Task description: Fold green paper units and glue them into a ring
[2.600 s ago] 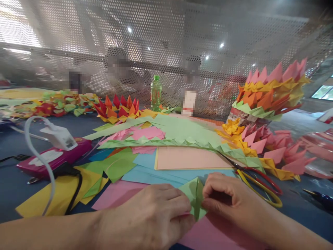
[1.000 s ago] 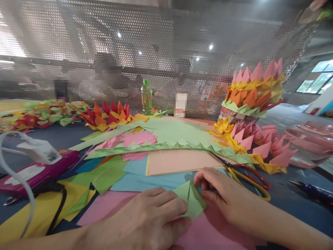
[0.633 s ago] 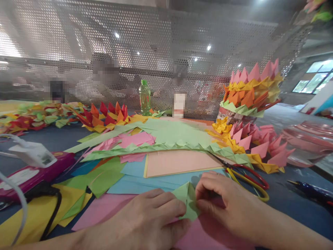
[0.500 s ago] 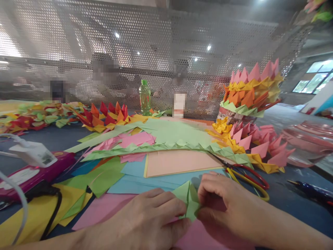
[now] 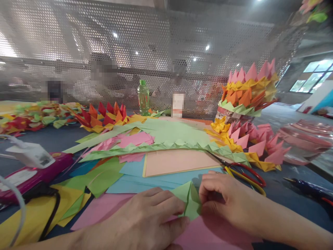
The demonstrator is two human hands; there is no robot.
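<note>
A small light green sheet of folded paper (image 5: 191, 203) lies low in the middle of the head view, with a raised crease running down it. On its left side, the curled fingers of my left hand (image 5: 151, 215) hold it, thumb near its lower edge. My right hand (image 5: 221, 194) is closed at the paper's right edge, fingers bent towards the thumb; a ring shows on one finger. Under both hands lies pink paper (image 5: 218, 232). Scissors (image 5: 241, 173) with red and yellow handles rest just beyond my right hand.
Stacked coloured sheets (image 5: 179, 161) and a pleated green strip (image 5: 145, 148) spread ahead. A folded-paper tower (image 5: 244, 90) stands at right, near clear pink bowls (image 5: 304, 139). A power strip (image 5: 49, 170) with cables lies left. A green bottle (image 5: 143, 97) stands before perforated metal mesh.
The view has shifted slightly, so the table things sit a little further left. My right hand has moved slightly right relative to them. Both hands stay at the green paper.
</note>
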